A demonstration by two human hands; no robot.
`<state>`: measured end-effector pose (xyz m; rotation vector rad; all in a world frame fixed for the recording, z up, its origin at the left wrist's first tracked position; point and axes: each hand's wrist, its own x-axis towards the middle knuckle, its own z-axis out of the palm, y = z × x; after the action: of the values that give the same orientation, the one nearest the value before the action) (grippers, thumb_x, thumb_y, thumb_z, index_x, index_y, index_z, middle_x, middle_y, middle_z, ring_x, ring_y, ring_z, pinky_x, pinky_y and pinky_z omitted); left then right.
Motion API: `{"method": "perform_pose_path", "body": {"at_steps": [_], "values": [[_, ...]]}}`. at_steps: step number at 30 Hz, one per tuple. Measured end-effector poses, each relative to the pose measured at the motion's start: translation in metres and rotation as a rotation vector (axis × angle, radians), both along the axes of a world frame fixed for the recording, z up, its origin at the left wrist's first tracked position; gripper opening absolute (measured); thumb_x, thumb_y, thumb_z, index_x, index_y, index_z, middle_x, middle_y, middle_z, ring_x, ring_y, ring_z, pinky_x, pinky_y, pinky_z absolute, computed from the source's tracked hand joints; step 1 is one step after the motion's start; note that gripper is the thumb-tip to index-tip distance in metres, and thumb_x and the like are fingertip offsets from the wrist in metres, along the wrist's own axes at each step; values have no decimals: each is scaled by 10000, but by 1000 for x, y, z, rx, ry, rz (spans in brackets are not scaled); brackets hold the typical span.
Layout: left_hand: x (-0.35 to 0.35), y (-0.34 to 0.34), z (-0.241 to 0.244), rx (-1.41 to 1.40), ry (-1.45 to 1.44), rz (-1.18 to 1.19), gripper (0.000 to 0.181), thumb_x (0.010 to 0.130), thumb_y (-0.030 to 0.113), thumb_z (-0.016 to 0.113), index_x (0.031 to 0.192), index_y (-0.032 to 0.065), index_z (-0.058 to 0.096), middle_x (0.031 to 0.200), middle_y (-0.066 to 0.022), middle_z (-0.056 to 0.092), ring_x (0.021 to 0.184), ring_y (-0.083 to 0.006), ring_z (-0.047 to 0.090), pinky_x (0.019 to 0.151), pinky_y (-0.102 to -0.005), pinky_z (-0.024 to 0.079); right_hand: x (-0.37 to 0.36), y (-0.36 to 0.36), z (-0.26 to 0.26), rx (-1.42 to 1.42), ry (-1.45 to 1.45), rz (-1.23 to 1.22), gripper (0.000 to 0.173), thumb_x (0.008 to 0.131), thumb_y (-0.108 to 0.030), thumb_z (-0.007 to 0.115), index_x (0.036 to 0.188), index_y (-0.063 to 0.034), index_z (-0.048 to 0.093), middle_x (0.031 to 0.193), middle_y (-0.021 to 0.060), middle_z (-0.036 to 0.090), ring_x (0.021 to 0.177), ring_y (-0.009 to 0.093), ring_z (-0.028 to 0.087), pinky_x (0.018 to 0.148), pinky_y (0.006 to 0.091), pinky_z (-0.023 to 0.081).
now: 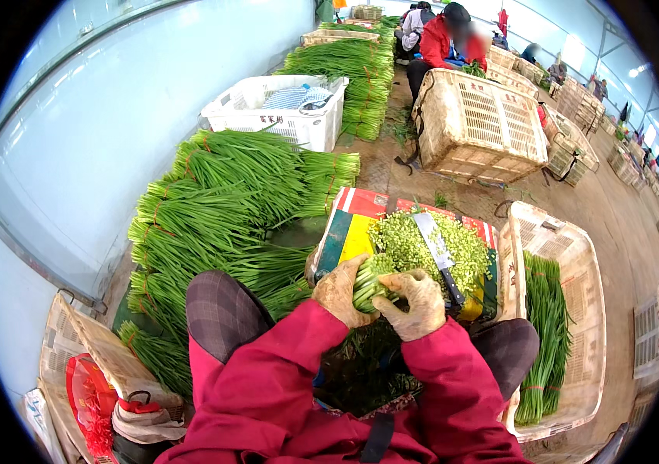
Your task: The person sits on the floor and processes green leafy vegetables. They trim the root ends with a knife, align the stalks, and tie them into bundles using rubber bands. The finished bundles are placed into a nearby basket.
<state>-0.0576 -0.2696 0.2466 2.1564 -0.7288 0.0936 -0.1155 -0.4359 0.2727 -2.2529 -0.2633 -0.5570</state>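
In a pale, stained glove, my left hand (pixel 341 291) is closed around a bunch of green leafy stalks (pixel 371 281), its pale cut ends facing up. My right hand (pixel 416 301), also gloved, is at the bunch's right side, thumb and forefinger against the stalks. Both hands are at the near edge of a red, yellow and green covered work surface (pixel 354 235). On it lies a heap of small chopped stem ends (pixel 474 255). A cleaver with a black handle (pixel 435 242) rests on the heap, its handle towards my right hand.
Banded green bundles (pixel 219 203) are piled at the left beside the wall. A plastic crate (pixel 587 348) with more bundles stands at the right. Ahead are a white crate (pixel 271 123), an upturned crate (pixel 480 124) and a person in red (pixel 436 40). A red bag (pixel 83 388) lies lower left.
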Motion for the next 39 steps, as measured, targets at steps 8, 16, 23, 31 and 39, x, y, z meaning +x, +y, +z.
{"method": "perform_pose_path", "body": {"at_steps": [8,16,23,31,39], "values": [[-5,-3,-10,1,-40,-21,968,500,277,858,1317,86,376,1167,-146,551,1069,-302,566,913,-373,461,6,-1,-14,125,-132,-216,60,744,-99,656,743,-100,596,696,31,579,623,154,551,530,312,425],[9,8,14,-721,506,-214,1053,528,136,884,1397,98,292,1289,-120,486,1161,-218,499,994,-366,402,-3,-44,-26,663,359,54,1026,538,-171,887,1384,-83,312,1363,202,385,1250,323,399,952,439,420],[-6,4,-18,-532,326,-390,1265,562,273,885,1464,81,20,1387,-154,368,1255,-254,419,1019,-387,373,9,34,-10,1176,191,267,978,569,-118,872,1376,-13,329,1179,125,541,1066,214,550,911,339,471],[-10,22,64,-524,195,-332,685,699,235,796,1246,-10,466,1159,-134,564,1063,-235,552,951,-351,421,16,-4,21,1227,-105,98,742,629,-92,829,1277,-18,475,1097,102,604,971,196,598,883,332,490],[-33,0,33,-1223,1154,-1012,894,795,754,364,1418,114,330,1459,-158,311,1335,-320,308,1079,-499,246,13,46,105,680,-651,103,770,672,-228,804,1290,7,408,1106,131,568,988,232,574,855,343,481]]}}
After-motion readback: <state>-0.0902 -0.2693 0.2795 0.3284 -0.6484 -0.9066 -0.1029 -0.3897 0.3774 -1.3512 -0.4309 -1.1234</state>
